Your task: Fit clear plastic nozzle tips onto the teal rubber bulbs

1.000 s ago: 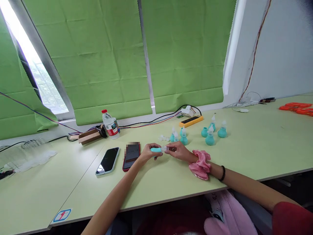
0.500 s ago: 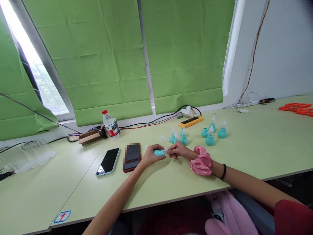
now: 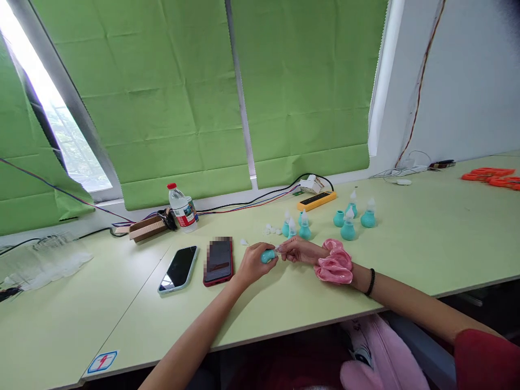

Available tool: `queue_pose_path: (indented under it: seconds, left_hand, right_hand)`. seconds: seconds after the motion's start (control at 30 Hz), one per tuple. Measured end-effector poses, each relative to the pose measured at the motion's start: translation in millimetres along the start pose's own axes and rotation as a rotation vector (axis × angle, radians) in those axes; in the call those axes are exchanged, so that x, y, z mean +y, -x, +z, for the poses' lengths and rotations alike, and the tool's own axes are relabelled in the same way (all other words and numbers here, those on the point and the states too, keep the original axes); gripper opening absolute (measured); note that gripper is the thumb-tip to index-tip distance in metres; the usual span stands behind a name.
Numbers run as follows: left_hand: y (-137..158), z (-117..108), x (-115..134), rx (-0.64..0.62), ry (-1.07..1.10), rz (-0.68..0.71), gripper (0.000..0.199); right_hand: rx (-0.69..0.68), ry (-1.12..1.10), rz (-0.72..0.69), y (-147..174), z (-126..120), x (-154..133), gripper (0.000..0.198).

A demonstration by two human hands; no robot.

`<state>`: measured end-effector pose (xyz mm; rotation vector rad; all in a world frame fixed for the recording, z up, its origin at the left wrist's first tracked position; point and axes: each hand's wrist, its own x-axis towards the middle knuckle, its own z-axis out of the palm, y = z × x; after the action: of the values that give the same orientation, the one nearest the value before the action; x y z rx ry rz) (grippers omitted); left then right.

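Observation:
My left hand (image 3: 254, 264) is wrapped round the teal bulb (image 3: 267, 256) of a small nasal aspirator, above the front part of the table. A clear nozzle (image 3: 277, 251) sticks out of the bulb's right end. The fingertips of my right hand (image 3: 298, 249) are pinched on that nozzle, and its inner end is too small to make out. Just behind my hands several teal bulbs with clear nozzles (image 3: 304, 232) stand upright. Farther right are more of them (image 3: 348, 230), and one teal bulb (image 3: 338, 218) has no nozzle on it.
Small white pieces (image 3: 273, 229) lie behind my left hand. Two phones (image 3: 179, 269) rest to the left. A water bottle (image 3: 181, 208), a cardboard tray (image 3: 148, 228) and a yellow power strip (image 3: 317, 200) line the back. Orange scissors (image 3: 487, 174) lie far right.
My left hand has turned, so the bulb's outer end shows rounder and its position is slightly right. My right hand has shifted slightly right, still on the nozzle.

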<state>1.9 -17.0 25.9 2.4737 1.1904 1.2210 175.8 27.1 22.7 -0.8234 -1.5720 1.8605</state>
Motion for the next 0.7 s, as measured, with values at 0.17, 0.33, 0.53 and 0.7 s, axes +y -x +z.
queue_pose_path:
  seconds: [0.17,0.33,0.53,0.7]
  left_hand:
    - [-5.0,0.3,0.8,0.056,0.082,-0.098,0.016]
    - [-5.3,0.0,3.4,0.027,0.122,-0.089,0.021]
    - [-4.4,0.7,1.8,0.033,0.115,-0.105,0.020]
    - [-6.0,3.6,3.5,0.071,0.174,-0.168,0.017]
  right_hand:
    - [-0.025,0.013,-0.042,0.8,1.6,-0.8,0.024]
    - [-0.046,0.085,-0.037,0.1,0.4,-1.1,0.029]
    - [-0.091,0.104,-0.032,1.6,0.8,0.2,0.032]
    - [-0.063,0.103,-0.038,2.2,5.3,1.0,0.034]
